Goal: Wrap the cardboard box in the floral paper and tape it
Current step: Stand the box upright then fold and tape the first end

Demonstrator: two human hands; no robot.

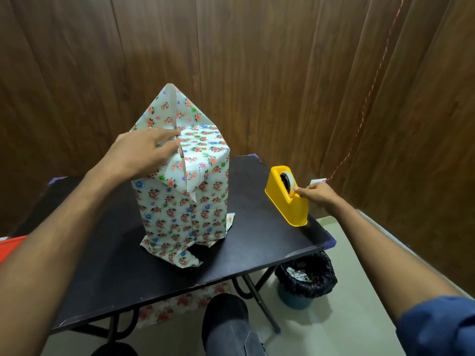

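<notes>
Closest to me, under the near edge of the black table [159,273], a knee in grey cloth pokes out and some spare floral sheet lies on the floor, too blurred to read. On the table the box [185,214] stands upright near the middle, its sides covered by the paper [205,147], so I judge the wrap around the body done; the cardboard itself is fully hidden. At the foot, flaps splay loose on the tabletop, and I see no tape there, though clear tape would be hard to spot. On top, the left hand [144,152] lies with fingers fairly straight, pressing folded flaps down onto the box, while a pointed flap behind it stands up unfolded. Off to the right, near the table's edge, the right hand [317,195] reaches the yellow dispenser [285,201], finger and thumb pinching at the tape roll; whether a strip is actually caught I cannot tell. So both ends seem left to close and tape. A lined bin [305,278] sits below.
</notes>
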